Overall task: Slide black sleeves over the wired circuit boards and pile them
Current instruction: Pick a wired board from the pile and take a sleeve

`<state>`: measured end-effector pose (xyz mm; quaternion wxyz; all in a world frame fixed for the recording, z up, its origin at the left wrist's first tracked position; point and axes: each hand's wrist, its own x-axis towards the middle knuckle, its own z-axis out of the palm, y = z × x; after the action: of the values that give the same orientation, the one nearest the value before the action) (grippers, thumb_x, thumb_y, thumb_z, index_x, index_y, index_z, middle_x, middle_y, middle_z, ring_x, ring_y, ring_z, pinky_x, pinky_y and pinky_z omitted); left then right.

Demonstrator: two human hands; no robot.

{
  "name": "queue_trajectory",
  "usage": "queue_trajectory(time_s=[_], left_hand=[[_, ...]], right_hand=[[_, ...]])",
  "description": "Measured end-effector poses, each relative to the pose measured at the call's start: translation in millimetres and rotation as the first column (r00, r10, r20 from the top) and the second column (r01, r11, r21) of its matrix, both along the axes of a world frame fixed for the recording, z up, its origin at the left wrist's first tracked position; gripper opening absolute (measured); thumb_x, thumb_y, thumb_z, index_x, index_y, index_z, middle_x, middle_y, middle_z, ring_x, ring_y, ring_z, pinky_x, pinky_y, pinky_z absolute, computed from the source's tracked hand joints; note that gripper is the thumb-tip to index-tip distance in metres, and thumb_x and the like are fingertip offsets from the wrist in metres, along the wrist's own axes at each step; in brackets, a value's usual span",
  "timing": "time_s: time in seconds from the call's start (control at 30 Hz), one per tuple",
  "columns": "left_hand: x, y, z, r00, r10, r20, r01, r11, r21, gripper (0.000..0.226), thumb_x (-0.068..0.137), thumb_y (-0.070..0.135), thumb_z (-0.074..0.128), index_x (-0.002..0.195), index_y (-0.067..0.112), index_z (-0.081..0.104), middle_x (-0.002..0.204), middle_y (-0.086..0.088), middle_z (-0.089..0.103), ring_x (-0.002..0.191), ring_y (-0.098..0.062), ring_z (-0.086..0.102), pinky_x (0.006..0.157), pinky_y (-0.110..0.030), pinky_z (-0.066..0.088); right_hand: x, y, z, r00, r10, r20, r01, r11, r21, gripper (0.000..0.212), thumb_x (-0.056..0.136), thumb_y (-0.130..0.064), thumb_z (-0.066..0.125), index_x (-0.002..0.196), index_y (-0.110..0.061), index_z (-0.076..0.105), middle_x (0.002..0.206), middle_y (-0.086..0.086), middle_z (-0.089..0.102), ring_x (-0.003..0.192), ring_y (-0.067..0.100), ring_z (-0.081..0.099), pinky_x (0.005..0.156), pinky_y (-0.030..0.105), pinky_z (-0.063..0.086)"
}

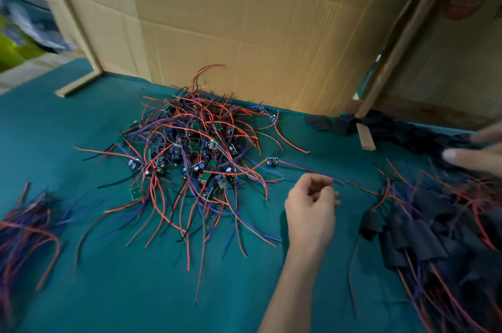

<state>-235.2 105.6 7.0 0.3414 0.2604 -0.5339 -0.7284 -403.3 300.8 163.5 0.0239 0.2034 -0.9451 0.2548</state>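
Note:
A tangled heap of small green circuit boards with red, blue and black wires (195, 153) lies mid-table. One wired board (272, 162) sits apart at the heap's right edge, and its blue wire runs right into my left hand (312, 210), whose curled fingers pinch it. My right hand (478, 156), blurred at the right edge, reaches with straight fingers over loose black sleeves (407, 134) and holds nothing. Boards covered in black sleeves (423, 235) are piled at the lower right, their wires sticking out.
Cardboard sheets (244, 20) stand as a wall behind the heap. A wooden strip (366, 138) leans down among the loose sleeves. A blurred bundle of wires (27, 218) lies at the left edge. Green cloth (135, 292) covers the table.

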Motion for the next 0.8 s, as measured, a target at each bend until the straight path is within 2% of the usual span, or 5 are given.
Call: queue_trajectory(time_s=[0.13,0.4,0.57,0.67,0.8], left_hand=[[0.1,-0.7,1.4,0.998,0.035,0.056,-0.03,0.996,-0.087,0.021,0.083,-0.001,0.056,0.086,0.016,0.067,0.076,0.007,0.067,0.068,-0.016,0.065,0.071,-0.032,0.057],[4.8,-3.2,0.0,0.999,-0.037,0.013,0.038,0.995,-0.088,0.013,0.075,0.016,0.058,0.083,0.008,0.064,0.076,-0.001,0.065,0.07,-0.011,0.048,0.064,-0.038,0.047],[3.3,-0.8,2.8,0.997,-0.052,0.053,0.057,0.995,-0.085,0.021,0.077,0.006,0.052,0.078,0.02,0.067,0.07,0.005,0.069,0.065,-0.015,0.065,0.071,-0.035,0.057],[2.9,-0.6,6.2,0.997,-0.073,-0.013,0.073,0.997,0.028,0.027,0.084,-0.008,0.049,0.074,0.013,0.063,0.069,-0.002,0.066,0.061,-0.016,0.065,0.058,-0.028,0.055],[5.6,-5.7,13.2,0.986,-0.043,-0.164,0.088,0.957,0.277,0.025,0.093,-0.01,0.043,0.081,0.006,0.06,0.07,-0.013,0.064,0.054,-0.016,0.06,0.049,-0.019,0.046]], right_hand=[[70.3,-133.0,-7.4,0.867,0.461,-0.19,-0.456,0.887,0.072,0.025,0.075,-0.063,0.063,0.095,-0.05,0.071,0.08,-0.026,0.072,0.072,0.0,0.068,0.069,0.016,0.053],[85.5,-254.2,-91.0,0.796,0.596,0.104,-0.593,0.734,0.33,0.029,0.089,-0.012,0.069,0.111,-0.03,0.075,0.115,0.011,0.066,0.105,0.033,0.065,0.092,0.041,0.055],[62.1,-233.0,-49.9,0.85,0.48,0.219,-0.42,0.867,-0.268,0.01,0.087,-0.005,0.074,0.09,-0.015,0.075,0.076,0.012,0.074,0.062,0.018,0.069,0.067,0.027,0.059],[45.1,-198.7,-2.9,0.8,0.489,0.348,-0.147,0.721,-0.677,0.006,0.09,0.0,0.069,0.09,-0.006,0.072,0.067,0.008,0.071,0.051,0.013,0.066,0.052,0.025,0.058],[43.9,-156.4,12.9,0.73,0.5,0.465,-0.087,0.744,-0.662,0.002,0.092,-0.008,0.067,0.092,-0.007,0.069,0.07,0.011,0.075,0.048,0.012,0.064,0.046,0.019,0.051]])
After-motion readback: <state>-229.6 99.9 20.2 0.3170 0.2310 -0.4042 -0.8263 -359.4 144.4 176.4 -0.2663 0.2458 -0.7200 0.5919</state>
